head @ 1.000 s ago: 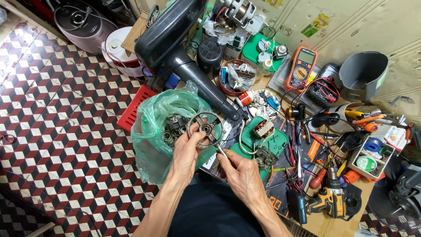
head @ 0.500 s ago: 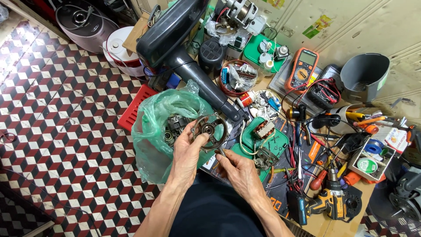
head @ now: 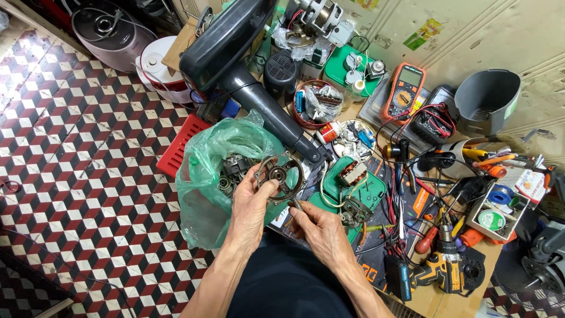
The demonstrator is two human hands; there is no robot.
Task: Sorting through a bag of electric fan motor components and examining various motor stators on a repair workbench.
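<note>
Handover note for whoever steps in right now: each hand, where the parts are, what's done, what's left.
Left hand: grips the round spoked metal bracket by its lower left rim, held up over the mouth of the green plastic bag.
Right hand: closed around a small metal piece just under the bracket; what it is cannot be told.
Parts: more motor parts lie inside the bag; green tray with a wound coil sits to the right.
Done: bracket is out of the bag.
Left: bracket and small piece not yet set down or joined to anything.
</note>
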